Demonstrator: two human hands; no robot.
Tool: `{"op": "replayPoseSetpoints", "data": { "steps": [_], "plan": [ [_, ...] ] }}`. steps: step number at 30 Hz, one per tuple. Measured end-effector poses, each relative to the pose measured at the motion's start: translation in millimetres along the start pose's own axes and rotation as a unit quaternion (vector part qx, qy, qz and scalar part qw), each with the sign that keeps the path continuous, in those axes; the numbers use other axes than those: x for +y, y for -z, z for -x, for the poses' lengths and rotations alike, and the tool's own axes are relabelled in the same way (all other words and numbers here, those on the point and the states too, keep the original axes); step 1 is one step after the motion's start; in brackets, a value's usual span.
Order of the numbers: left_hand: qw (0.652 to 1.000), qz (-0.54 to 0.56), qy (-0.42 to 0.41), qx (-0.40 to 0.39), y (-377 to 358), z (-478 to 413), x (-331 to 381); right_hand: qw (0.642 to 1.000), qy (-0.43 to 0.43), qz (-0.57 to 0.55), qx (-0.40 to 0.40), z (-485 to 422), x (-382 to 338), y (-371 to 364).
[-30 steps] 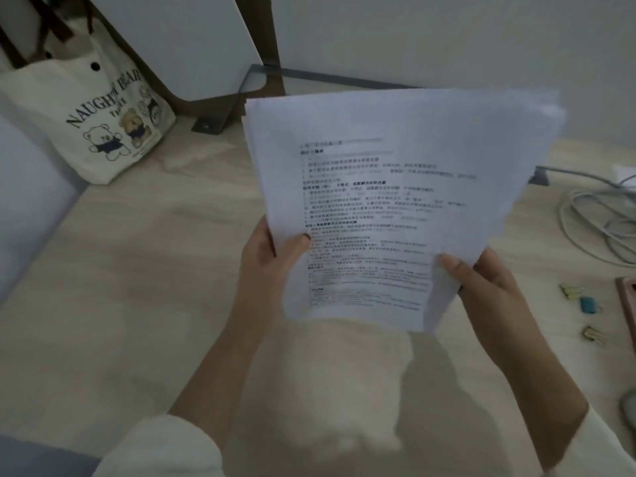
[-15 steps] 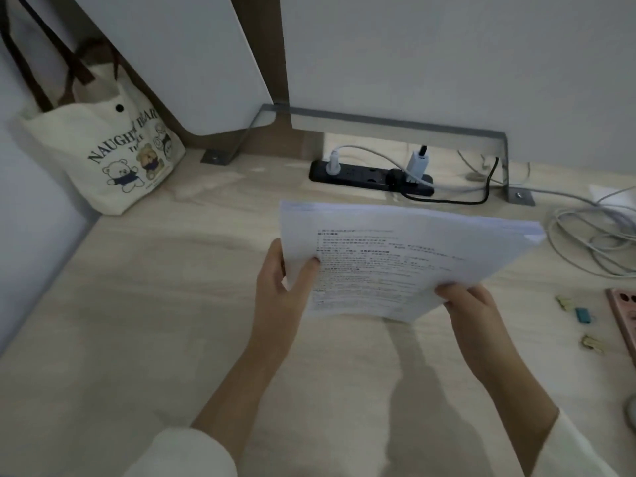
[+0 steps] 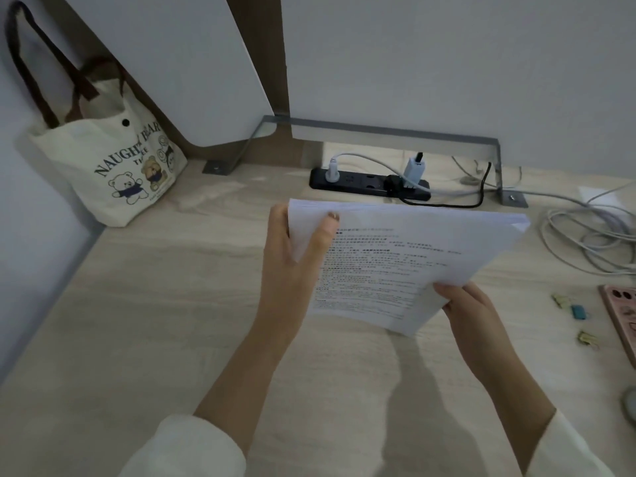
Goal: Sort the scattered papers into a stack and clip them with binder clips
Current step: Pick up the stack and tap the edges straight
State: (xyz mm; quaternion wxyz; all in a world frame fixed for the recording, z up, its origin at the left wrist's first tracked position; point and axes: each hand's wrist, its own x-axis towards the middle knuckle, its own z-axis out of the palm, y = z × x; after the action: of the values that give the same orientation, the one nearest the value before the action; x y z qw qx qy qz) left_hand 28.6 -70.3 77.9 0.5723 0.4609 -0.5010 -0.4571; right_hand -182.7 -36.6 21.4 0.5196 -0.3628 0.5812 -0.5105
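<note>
A stack of white printed papers [image 3: 406, 259] hangs nearly flat a little above the light wooden desk [image 3: 155, 321], at its middle. My left hand [image 3: 292, 270] grips the stack's left edge, thumb on top of the sheets. My right hand [image 3: 471, 315] pinches the stack's near right corner. Three small binder clips lie on the desk to the right of my right hand: a pale yellow one [image 3: 560, 300], a teal one [image 3: 579, 311] and a yellow-green one [image 3: 586, 338].
A black power strip [image 3: 358, 182] with plugs lies behind the papers under a metal bracket [image 3: 495, 149]. Coiled grey cables [image 3: 592, 235] sit at the right. A cream tote bag [image 3: 113, 163] leans at the back left. A pink-edged object [image 3: 619, 318] is at the right edge.
The paper stack has dropped from upright in front of the camera to nearly flat and low over the desk. My left hand has slid up the stack's left edge.
</note>
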Motion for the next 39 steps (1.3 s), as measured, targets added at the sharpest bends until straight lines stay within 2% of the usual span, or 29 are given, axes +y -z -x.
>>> {"op": "replayPoseSetpoints", "data": {
  "steps": [3,6,12,16,21,26,30,32,34,36,37,38,39],
  "plan": [
    [0.998,-0.001,0.037,-0.043,6,5,-14,1.000,0.023,-0.015,0.010,3,-5,0],
    [0.998,0.014,0.021,-0.050,12,6,-15,0.996,0.071,-0.049,-0.009,6,-14,3],
    [0.996,0.001,0.083,-0.021,14,23,-37,0.999,0.024,-0.019,0.014,7,4,-4],
    [0.998,0.008,0.065,0.000,16,27,-34,0.996,0.061,-0.068,0.006,13,-7,-2],
    [0.989,-0.015,0.143,0.016,17,39,-55,1.000,-0.020,0.018,-0.003,10,19,-12],
    [0.988,0.000,0.144,0.052,18,41,-54,1.000,-0.008,-0.021,-0.009,9,14,-5],
    [0.985,-0.017,0.164,0.046,17,55,-63,0.999,-0.050,0.013,-0.008,9,30,-5],
    [0.990,-0.001,0.128,0.060,15,53,-46,0.998,-0.057,0.020,-0.007,9,29,-3],
    [0.997,-0.004,0.049,0.065,12,48,-19,0.998,-0.056,0.017,-0.022,10,27,-1],
    [0.993,-0.087,-0.056,0.052,7,41,10,0.997,-0.061,0.018,-0.031,11,25,1],
    [0.978,-0.165,-0.118,0.056,4,37,23,0.997,-0.065,0.020,-0.033,11,25,2],
    [0.947,-0.255,-0.181,0.068,0,32,35,0.997,-0.068,0.023,-0.034,11,24,3],
    [0.903,-0.344,-0.245,0.079,-6,27,43,0.997,-0.071,0.023,-0.037,11,22,3]
  ]
}}
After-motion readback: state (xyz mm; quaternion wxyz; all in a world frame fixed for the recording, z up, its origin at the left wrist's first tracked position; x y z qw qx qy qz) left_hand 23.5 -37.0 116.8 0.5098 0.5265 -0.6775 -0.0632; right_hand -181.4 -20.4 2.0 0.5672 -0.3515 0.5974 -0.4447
